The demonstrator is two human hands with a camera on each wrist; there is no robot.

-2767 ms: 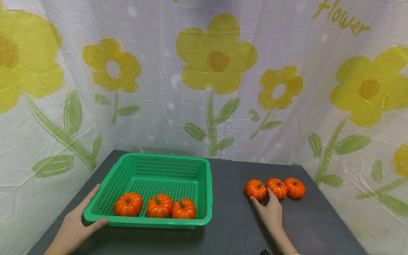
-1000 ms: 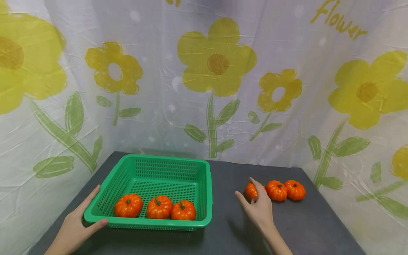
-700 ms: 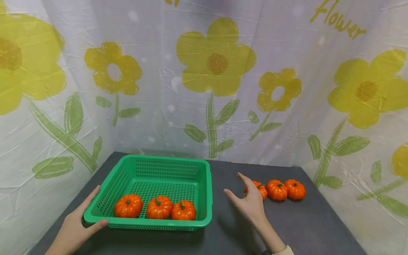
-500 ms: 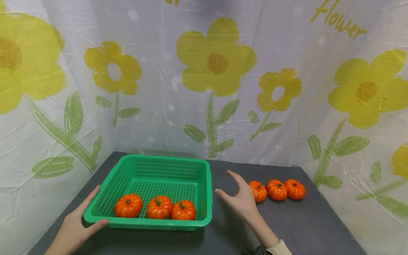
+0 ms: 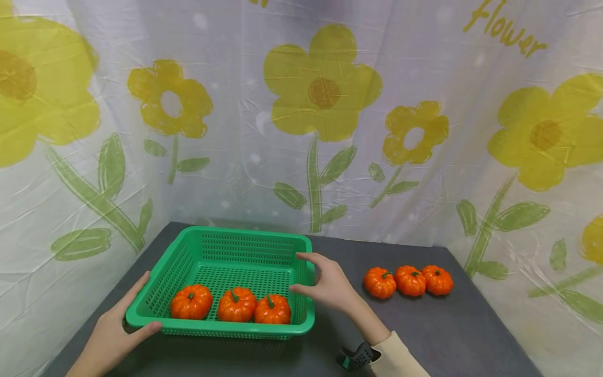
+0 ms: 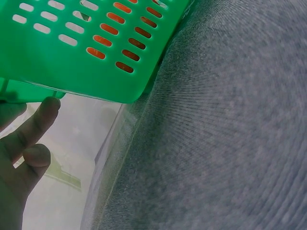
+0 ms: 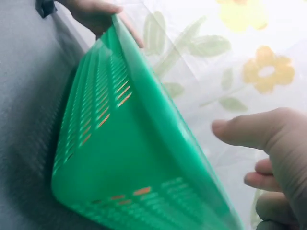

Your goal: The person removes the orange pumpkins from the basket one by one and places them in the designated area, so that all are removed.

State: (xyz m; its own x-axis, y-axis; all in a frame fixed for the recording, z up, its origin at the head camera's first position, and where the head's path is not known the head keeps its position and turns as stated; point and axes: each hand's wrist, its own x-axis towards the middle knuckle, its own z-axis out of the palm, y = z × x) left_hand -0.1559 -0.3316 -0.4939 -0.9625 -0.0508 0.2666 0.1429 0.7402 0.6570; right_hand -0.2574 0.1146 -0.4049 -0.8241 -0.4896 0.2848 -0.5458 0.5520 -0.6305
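Observation:
A green perforated plastic basket (image 5: 216, 328) stands on the dark table's left part. Three small glossy orange pumpkins lie along its near side: the left one (image 5: 191, 302), the middle one (image 5: 237, 305) and the right one (image 5: 272, 309). My left hand (image 5: 110, 332) grips the basket's near left corner, thumb at the front rim; the left wrist view shows fingertips (image 6: 48, 108) under the rim. My right hand (image 5: 332, 283) hovers at the basket's right rim with thumb and fingers spread and holds nothing. In the right wrist view, its thumb (image 7: 249, 129) appears apart from the rim.
Three more orange pumpkins stand in a row on the table's right side: one (image 5: 379, 283), another (image 5: 411, 281) and a third (image 5: 437, 280). A flower-printed curtain (image 5: 235, 173) encloses the back and sides. A dark device (image 5: 360, 356) is worn on the right wrist.
My right hand has left the nearest of the right-hand pumpkins and moved left to the basket's right rim, carrying nothing. The left hand, basket and pumpkins stay where they were.

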